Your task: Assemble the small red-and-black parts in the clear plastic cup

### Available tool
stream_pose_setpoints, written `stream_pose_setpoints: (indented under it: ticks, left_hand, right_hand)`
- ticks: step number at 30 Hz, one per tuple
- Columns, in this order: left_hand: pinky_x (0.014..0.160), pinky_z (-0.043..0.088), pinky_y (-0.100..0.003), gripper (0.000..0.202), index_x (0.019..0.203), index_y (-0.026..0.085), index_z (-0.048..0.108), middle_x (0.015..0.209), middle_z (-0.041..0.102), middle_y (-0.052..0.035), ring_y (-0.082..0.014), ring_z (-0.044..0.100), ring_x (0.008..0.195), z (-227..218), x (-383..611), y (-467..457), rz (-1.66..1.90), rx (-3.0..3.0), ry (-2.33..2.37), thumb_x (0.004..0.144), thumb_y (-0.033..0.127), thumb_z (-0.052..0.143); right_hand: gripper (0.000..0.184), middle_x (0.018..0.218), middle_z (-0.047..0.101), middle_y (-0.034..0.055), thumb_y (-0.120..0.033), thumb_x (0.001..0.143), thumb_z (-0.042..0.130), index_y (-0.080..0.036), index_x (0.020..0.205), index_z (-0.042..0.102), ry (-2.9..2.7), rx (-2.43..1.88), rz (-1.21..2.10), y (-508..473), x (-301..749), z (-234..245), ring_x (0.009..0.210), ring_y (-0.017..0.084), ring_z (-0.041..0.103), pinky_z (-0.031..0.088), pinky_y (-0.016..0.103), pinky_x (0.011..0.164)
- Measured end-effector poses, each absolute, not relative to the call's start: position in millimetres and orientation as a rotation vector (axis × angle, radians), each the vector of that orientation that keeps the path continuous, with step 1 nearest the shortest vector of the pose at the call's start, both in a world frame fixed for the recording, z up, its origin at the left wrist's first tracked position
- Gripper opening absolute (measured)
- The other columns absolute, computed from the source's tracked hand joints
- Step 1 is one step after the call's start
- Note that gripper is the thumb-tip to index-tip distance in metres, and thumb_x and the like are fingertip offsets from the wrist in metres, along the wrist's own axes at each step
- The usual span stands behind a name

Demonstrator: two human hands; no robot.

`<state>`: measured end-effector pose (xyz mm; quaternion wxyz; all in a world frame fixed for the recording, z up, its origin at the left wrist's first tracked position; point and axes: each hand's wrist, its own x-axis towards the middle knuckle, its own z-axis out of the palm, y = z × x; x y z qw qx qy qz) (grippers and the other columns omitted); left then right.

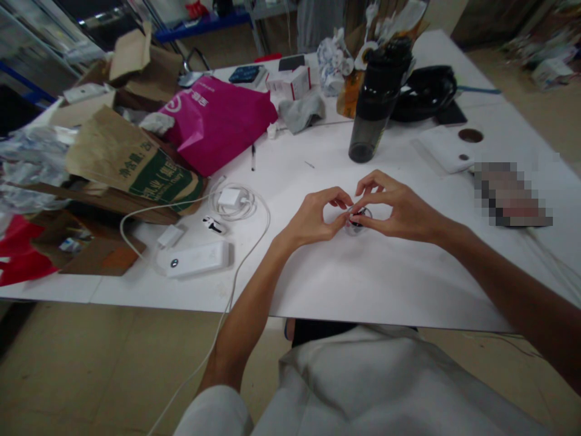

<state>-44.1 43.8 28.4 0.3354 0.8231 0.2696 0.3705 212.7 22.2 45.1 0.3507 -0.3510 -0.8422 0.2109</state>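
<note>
Just above the white table [345,278], both hands meet around a small round piece [357,223], partly clear and partly black. Its exact kind is too small to make out, and fingertips cover some of it. My left hand [320,212] pinches its left edge between thumb and fingers. On the other side, my right hand [393,206] is closed on it with thumb and forefinger, the other fingers curled above. Behind the hands a dark drinking bottle [370,109] stands upright.
To the left lie a power bank [198,259], a coiled white cable [233,209] with a charger [230,198], and a pen [253,157]. Farther back are a magenta bag [218,121] and a brown paper sack [131,163]. A blurred-out phone-like item [511,194] lies right. The cable hangs over the front edge.
</note>
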Motion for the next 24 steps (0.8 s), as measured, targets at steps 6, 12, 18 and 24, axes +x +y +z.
stream_pose_setpoints:
  ticks: [6, 12, 18, 24]
  left_hand:
    - [0.098, 0.064, -0.043, 0.014, 0.112, 0.022, 0.077, 0.108, 0.084, -0.0066, -0.0228, 0.077, 0.098, 29.7, -44.3, 42.7, 0.954, 2.14, 0.722, 0.101, 0.03, 0.076]
    - [0.099, 0.064, -0.043, 0.013, 0.111, 0.022, 0.078, 0.108, 0.085, -0.0065, -0.0228, 0.077, 0.099, 29.7, -43.1, 42.5, 0.947, 2.144, 0.724, 0.1, 0.029, 0.076]
    - [0.098, 0.064, -0.043, 0.013, 0.112, 0.022, 0.078, 0.108, 0.085, -0.0061, -0.0224, 0.077, 0.099, 28.7, -43.7, 43.2, 0.945, 2.145, 0.718, 0.1, 0.028, 0.075]
    - [0.098, 0.063, -0.043, 0.014, 0.112, 0.022, 0.078, 0.109, 0.085, -0.0063, -0.023, 0.076, 0.099, 28.1, -44.2, 43.7, 0.939, 2.15, 0.72, 0.099, 0.027, 0.076]
  right_hand:
    - [0.009, 0.12, 0.071, 0.0099, -0.034, 0.095, 0.09, -0.034, 0.103, 0.091, -2.181, -0.939, 0.561, 21.1, 213.6, 49.1, 0.11, 0.031, 0.071, 0.064, 0.053, 0.096]
    - [0.008, 0.12, 0.071, 0.0101, -0.032, 0.095, 0.09, -0.033, 0.103, 0.091, -2.191, -0.929, 0.546, 21.2, 215.0, 50.4, 0.11, 0.032, 0.072, 0.063, 0.055, 0.099]
    - [0.008, 0.12, 0.071, 0.0096, -0.034, 0.095, 0.089, -0.034, 0.103, 0.091, -2.184, -0.939, 0.529, 20.8, 218.0, 53.6, 0.11, 0.032, 0.072, 0.063, 0.054, 0.097]
    - [0.01, 0.119, 0.073, 0.0096, -0.041, 0.095, 0.089, -0.034, 0.102, 0.091, -2.201, -0.98, 0.503, 24.2, 229.4, 62.7, 0.109, 0.032, 0.073, 0.065, 0.054, 0.098]
